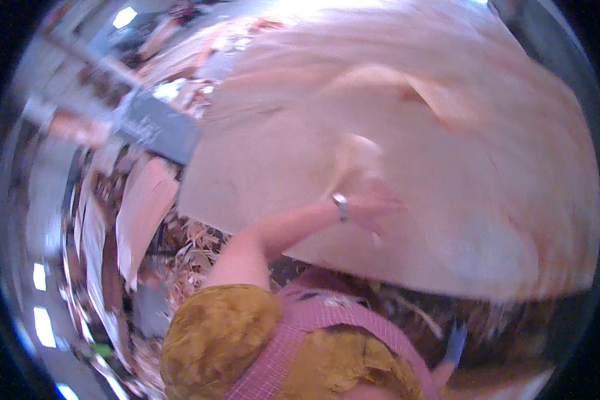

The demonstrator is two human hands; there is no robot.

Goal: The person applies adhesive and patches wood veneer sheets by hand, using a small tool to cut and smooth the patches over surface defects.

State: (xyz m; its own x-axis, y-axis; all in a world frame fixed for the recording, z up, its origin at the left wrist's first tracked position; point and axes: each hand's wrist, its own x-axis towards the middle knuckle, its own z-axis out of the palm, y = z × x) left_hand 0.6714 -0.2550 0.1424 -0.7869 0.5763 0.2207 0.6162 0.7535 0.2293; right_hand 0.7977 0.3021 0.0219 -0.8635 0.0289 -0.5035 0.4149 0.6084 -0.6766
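Observation:
A very wide, pale pinkish-tan sheet (280,160), looking like wood veneer, spreads in front of me with a raised buckle in its upper part. My left hand (373,207), with a silver bracelet or watch at the wrist, lies on or just over this sheet. Its fingers are stretched out, somewhat smeared by motion. Low at the right, beside my body, part of my right hand (443,373) shows. It is closed round a slim blue tool (455,345) that points up, near the sheet's front edge; blur hides its exact kind.
Torn strips and shavings (200,247) lie heaped below the sheet's left edge. Long veneer offcuts (143,217) lean farther left. A dark grey board or beam (160,127) with pale marks meets the sheet's left side. More scraps lie under the front edge.

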